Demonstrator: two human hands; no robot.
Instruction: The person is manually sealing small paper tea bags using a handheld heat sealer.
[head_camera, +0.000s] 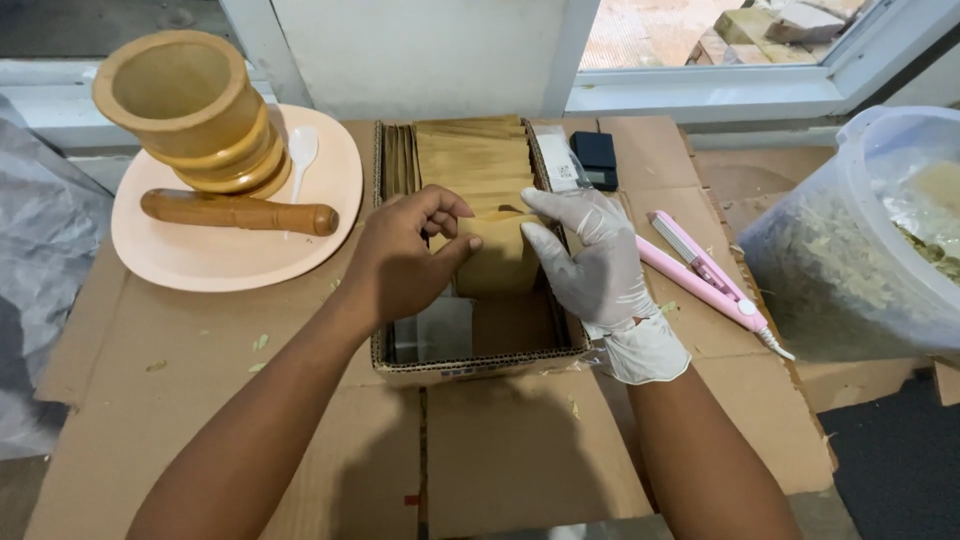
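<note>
In the middle of the flattened cardboard sheet (520, 450) sits an open cardboard box (480, 362), its far half packed with upright brown paper pouches (470, 160). The bare left hand (405, 262) and the gloved right hand (592, 262) pinch the nearest pouch (500, 262) between them, fingers curled on its top edge. To the right lie a pink sealing tool (700, 270) and a clear plastic tub (860, 240) of dried leaf (chopped, greenish). A wooden mortar (190, 105) and pestle (240, 212) rest on a peach plate (210, 262).
</note>
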